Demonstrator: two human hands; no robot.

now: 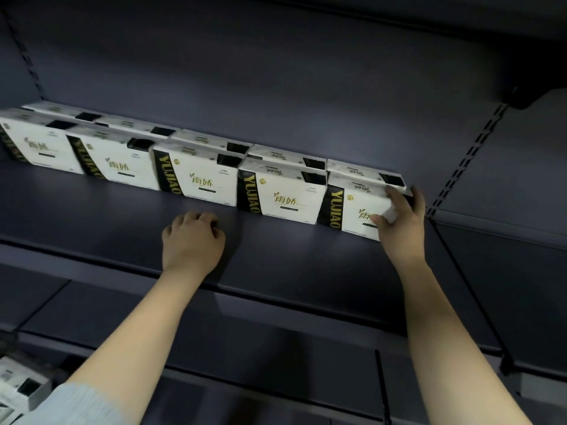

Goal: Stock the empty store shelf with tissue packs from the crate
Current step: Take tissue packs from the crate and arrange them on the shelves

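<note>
Several white tissue packs with black and gold stripes stand in two rows along the back of the dark shelf (122, 216). My right hand (399, 222) grips the rightmost front pack (352, 207) at its right end, fingers over the top corner and thumb on the face. My left hand (193, 237) rests on the bare shelf surface in front of the middle pack (199, 179), its fingers curled under and holding nothing.
A slotted upright (469, 154) bounds the shelf on the right, with another shelf bay (506, 240) beyond it. Lower shelves (276, 348) run beneath. More tissue packs (18, 391) show at the bottom left corner. A shelf overhead darkens the top.
</note>
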